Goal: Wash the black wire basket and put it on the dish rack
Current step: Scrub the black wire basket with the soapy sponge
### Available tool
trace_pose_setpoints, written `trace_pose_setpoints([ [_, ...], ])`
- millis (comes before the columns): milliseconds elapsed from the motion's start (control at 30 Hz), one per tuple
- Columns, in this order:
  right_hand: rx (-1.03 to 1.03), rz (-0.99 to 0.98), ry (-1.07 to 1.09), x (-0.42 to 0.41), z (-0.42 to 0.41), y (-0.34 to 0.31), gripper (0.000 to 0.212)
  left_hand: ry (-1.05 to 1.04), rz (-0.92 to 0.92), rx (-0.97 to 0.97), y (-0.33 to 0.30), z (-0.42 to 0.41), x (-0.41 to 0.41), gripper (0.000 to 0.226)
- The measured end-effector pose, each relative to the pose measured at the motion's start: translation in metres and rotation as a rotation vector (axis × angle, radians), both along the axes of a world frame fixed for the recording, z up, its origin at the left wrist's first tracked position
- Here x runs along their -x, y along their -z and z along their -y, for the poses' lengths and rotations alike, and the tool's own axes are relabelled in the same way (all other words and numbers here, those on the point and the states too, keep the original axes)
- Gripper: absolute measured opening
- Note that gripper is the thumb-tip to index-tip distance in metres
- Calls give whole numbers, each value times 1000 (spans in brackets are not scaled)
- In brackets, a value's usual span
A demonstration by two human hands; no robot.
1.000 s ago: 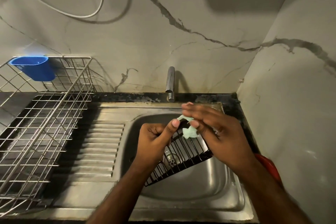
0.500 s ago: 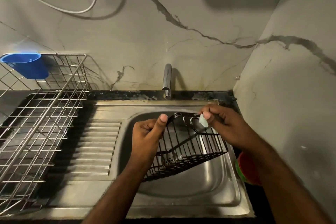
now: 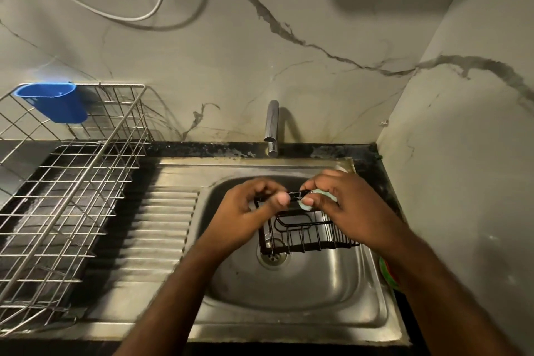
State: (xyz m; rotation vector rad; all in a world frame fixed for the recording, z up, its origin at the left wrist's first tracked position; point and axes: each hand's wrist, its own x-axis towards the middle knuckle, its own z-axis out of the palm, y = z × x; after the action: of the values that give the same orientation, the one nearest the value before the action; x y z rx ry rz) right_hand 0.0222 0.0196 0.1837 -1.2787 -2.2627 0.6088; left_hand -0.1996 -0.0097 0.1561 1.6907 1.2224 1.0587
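My left hand (image 3: 248, 211): fingers curled, thumb tip laid along the top rim of the black wire basket (image 3: 306, 235), so the rim is pinched between thumb and fingers. My right hand (image 3: 344, 205): thumb and forefinger pinching a small pale green scrap of sponge (image 3: 306, 205) against the same rim, just beside the left thumb; the other fingers are curled over it, and I cannot tell how they lie beneath. The two thumbs are near each other but apart, with a short stretch of black rim showing between them.

The basket hangs from both hands over the bowl of the steel sink (image 3: 289, 309), tilted with its open side toward me; its lower edge lies just above the drain (image 3: 271, 257). Whether it touches the bowl I cannot tell.

Behind the hands, the tap (image 3: 271, 127) stands at the back edge of the sink; I see no water at its spout. Left of the bowl runs the ribbed draining board (image 3: 161, 228), and beyond it the wire dish rack (image 3: 63, 205), well apart from the basket, with a blue plastic cup (image 3: 55, 101) hooked on its back rail. A red and green thing (image 3: 388, 274) shows at the right edge of the sink, mostly hidden by my right forearm.
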Motion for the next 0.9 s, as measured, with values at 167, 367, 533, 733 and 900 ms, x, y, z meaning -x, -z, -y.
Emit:
trace_pose_setpoints([
  [167, -46, -7, -8, 4, 3, 3, 14, -38, 42, 56, 1, 1, -11, 18],
  [367, -96, -86, 102, -7, 1, 6, 28, -114, 110, 108, 4, 6, -11, 18],
  [533, -157, 11, 174, -3, 7, 0, 31, -116, 133, 121, 1, 8, -13, 20],
  [733, -330, 66, 122, 43, 44, 2, 42, -56, 158, 76, -2, 4, -14, 25],
  [900, -410, 49, 73, 35, 41, 6, 33, -119, 225, 94, 7, 6, -16, 39],
])
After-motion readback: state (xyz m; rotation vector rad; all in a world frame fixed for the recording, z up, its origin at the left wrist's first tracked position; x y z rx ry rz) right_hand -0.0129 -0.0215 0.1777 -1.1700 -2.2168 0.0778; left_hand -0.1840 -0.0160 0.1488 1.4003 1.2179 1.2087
